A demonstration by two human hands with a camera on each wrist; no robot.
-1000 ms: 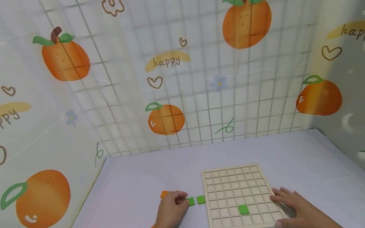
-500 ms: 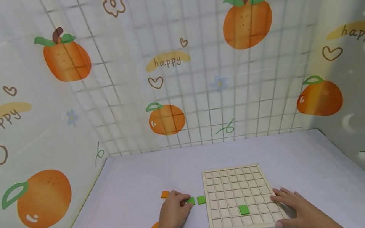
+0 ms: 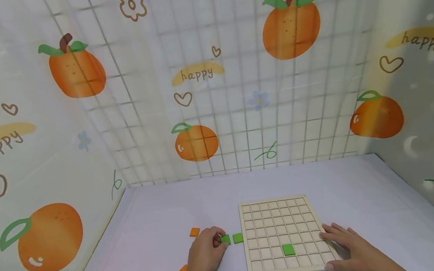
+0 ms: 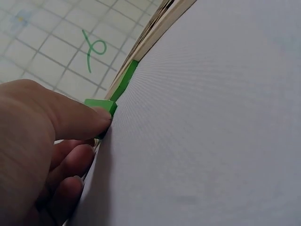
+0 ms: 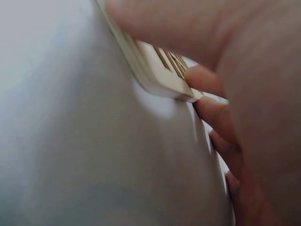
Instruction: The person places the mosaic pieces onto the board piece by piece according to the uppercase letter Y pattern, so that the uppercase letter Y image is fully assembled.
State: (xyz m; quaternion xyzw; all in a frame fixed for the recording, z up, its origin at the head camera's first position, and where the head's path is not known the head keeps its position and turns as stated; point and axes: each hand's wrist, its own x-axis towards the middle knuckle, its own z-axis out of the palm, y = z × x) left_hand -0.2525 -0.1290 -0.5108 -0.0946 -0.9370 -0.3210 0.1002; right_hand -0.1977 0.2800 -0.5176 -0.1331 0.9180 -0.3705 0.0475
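Observation:
My left hand [image 3: 205, 255] pinches a green square tile [image 3: 225, 240] between thumb and fingers. In the left wrist view this tile [image 4: 99, 104] is tilted up under the thumb. A second green tile [image 3: 237, 238] lies flat beside the left edge of a pale wooden grid board [image 3: 259, 243]. On the board, a third green tile [image 3: 288, 249] sits in a square near the front. My right hand [image 3: 356, 252] rests at the board's right edge, fingers extended along the side and thumb by the front corner.
Two orange tiles lie left of the board: one [image 3: 194, 232] beyond my left hand, the other [image 3: 183, 270] beside the left wrist and partly hidden. A white tabletop [image 3: 149, 217] carries everything, with a printed curtain [image 3: 237, 105] behind it.
My left fingers have closed on the green tile, which now shows lifted at one side. The right hand and the board stay put.

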